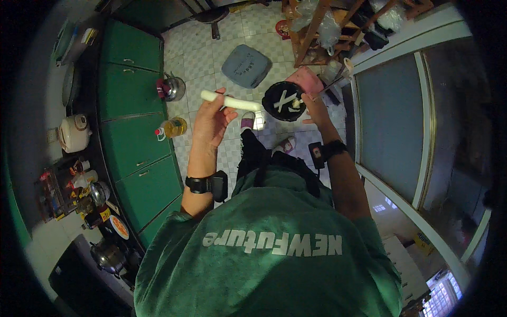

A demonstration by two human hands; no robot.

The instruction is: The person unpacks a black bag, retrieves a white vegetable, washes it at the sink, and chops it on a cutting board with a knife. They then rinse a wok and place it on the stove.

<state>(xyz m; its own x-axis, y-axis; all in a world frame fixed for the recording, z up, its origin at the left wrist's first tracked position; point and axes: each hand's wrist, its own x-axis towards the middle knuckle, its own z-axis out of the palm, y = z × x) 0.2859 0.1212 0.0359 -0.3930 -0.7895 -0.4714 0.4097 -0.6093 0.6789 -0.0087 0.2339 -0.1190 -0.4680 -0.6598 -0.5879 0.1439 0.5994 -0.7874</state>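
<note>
My left hand [210, 119] grips a long, pale, peeled root or stem vegetable [241, 104] between thumb and fingers. The vegetable lies nearly level, its right end pointing towards a bin lined with a black bag [273, 111]. Pale strips of peel [282, 102] lie in the black liner, some crossed over each other. At the bin's right side is my right hand [315, 109], its fingers apart over the rim. I make out nothing held in it. A small pale scrap [296, 103] shows close to its fingertips.
A grey plastic stool [246, 66] stands ahead on the tiled floor. Along the green cabinets [136, 91] at left are a kettle [174, 88] and an oil bottle [176, 127]. Behind the bin are a pink container [305, 78] and a wooden rack [313, 33]. A glazed door [390, 119] is at right.
</note>
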